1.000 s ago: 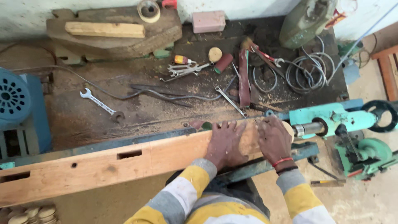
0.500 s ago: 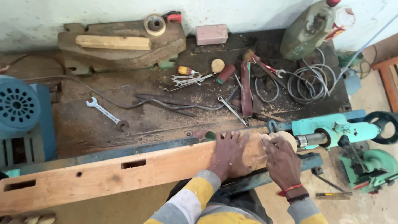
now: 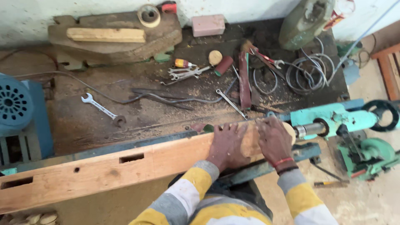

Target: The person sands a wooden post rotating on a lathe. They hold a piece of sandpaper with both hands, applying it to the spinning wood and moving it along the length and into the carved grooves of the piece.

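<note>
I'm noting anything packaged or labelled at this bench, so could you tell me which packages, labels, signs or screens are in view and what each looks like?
No signs, screens or readable labels show.
Pink block: possibly a small box, rectangular, by the wall at the back of the bench.
Tape roll: beige ring, on the dark slab at the back left.
Both hands, left hand and right hand, press on the long wooden beam.

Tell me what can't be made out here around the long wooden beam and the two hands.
Head view:
- Long wooden beam: its right end is covered by the left hand and right hand.
- Beam's left end: cut off by the picture edge.
- Turquoise metal machine: what meets the beam is hidden behind the right hand.
</note>
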